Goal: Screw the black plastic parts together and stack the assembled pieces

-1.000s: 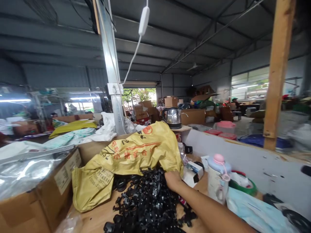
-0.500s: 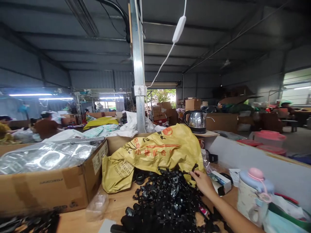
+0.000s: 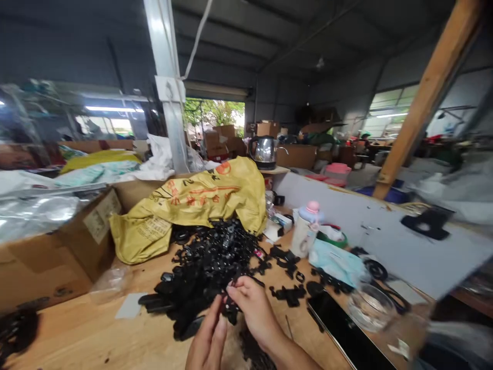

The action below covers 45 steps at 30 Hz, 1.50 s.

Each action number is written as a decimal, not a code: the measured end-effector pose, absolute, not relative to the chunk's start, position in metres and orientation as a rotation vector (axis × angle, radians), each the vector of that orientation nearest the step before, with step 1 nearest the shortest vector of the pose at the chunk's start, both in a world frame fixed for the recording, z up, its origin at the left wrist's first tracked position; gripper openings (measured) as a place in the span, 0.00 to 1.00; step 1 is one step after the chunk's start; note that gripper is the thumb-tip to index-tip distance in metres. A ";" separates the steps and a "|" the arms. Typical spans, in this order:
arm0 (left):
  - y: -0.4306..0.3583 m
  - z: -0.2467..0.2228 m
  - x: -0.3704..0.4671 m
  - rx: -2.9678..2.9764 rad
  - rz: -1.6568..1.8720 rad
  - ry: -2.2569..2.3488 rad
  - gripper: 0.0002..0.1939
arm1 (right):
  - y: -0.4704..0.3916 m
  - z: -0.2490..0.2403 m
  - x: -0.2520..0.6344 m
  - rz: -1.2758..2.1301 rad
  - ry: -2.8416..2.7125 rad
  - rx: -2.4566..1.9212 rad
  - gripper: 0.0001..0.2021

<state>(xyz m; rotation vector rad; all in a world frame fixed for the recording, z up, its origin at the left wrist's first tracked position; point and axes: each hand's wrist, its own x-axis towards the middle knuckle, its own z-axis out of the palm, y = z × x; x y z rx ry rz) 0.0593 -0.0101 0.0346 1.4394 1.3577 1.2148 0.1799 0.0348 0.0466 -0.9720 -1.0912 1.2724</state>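
Observation:
Both hands meet low in the middle, just in front of a heap of small black plastic parts. My right hand pinches a small black part between thumb and fingers. My left hand comes up beside it, its fingers close together and the fingertips at the same part; the exact contact is blurred. A yellow woven sack with red print lies behind the heap and partly under its back edge cannot be made out.
An open cardboard box with clear plastic stands at left. To the right are a bottle, a light blue packet, a phone and a clear bowl. A kettle stands behind the sack.
The view has turned right and down. My right hand has come back from the sack's edge to the front of the heap, and my left hand has come into view beside it.

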 end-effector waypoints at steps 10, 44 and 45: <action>0.001 0.033 0.060 1.266 1.111 1.324 0.30 | 0.024 0.027 0.198 1.475 -1.344 -1.062 0.18; -0.036 0.025 0.052 0.729 1.041 1.289 0.34 | -0.028 -0.007 0.196 1.234 -1.199 -1.256 0.09; -0.036 0.021 0.054 0.746 1.019 1.266 0.36 | -0.032 -0.008 0.194 1.146 -1.287 -1.243 0.09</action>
